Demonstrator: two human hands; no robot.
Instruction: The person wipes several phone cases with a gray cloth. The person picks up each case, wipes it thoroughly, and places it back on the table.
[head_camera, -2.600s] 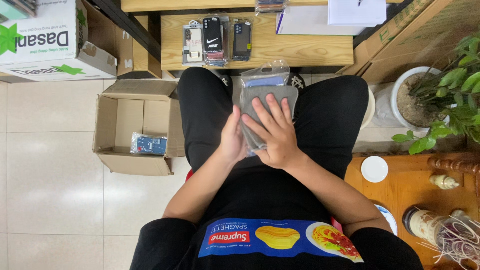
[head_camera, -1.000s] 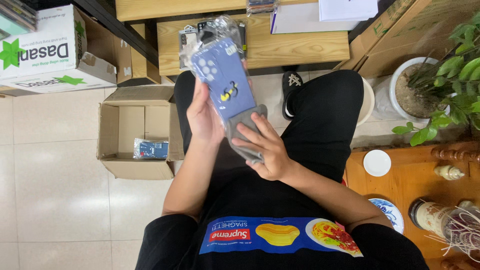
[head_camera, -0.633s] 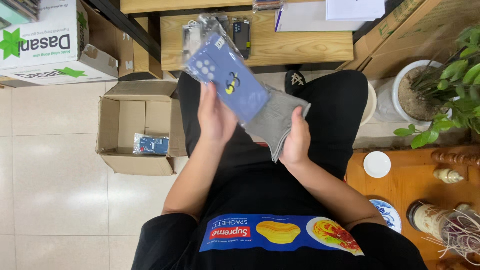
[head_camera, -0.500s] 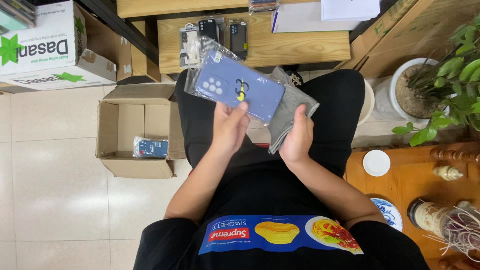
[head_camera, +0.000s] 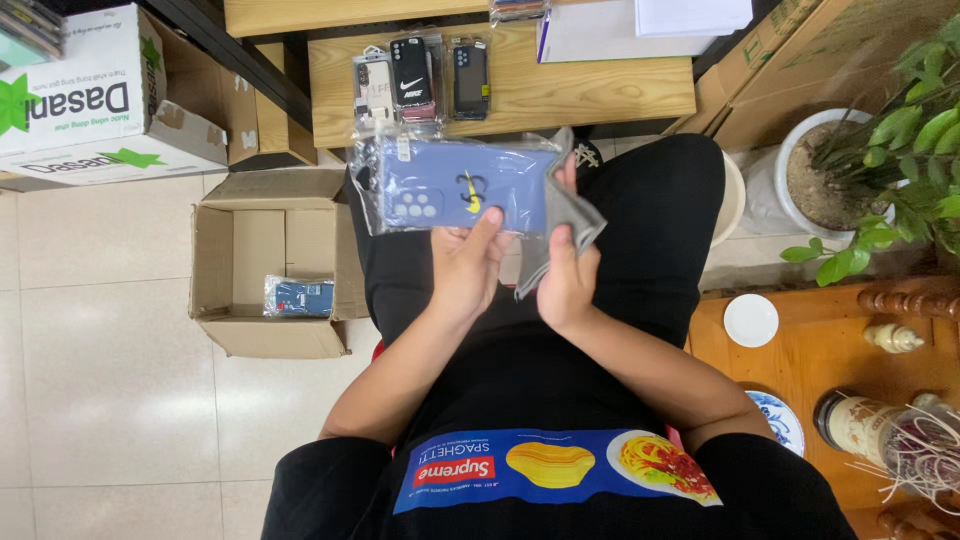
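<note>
Over on the pale tiled floor sits an open cardboard box (head_camera: 268, 275), its flaps splayed, with one small blue packet (head_camera: 299, 297) lying flat inside and plenty of bare cardboard around it. Above it rests a white printed carton (head_camera: 95, 100). The seated person's left hand (head_camera: 466, 262) is closed on the lower edge of a blue phone case (head_camera: 466, 185), smooth and rectangular with rounded corners, sealed in a crinkly clear plastic sleeve and held flat above the lap, long side running left to right. Just beside it, the right hand (head_camera: 565, 280) pinches a limp grey pouch (head_camera: 562, 225) of soft cloth that touches the case's right end. Beyond the hands, a wooden counter (head_camera: 600, 90) carries three more packaged phone cases (head_camera: 420, 75) in a row, its right half mostly bare. Farther right stands a potted plant (head_camera: 880, 150) and a small white dish (head_camera: 751, 320) on a reddish wooden top.
</note>
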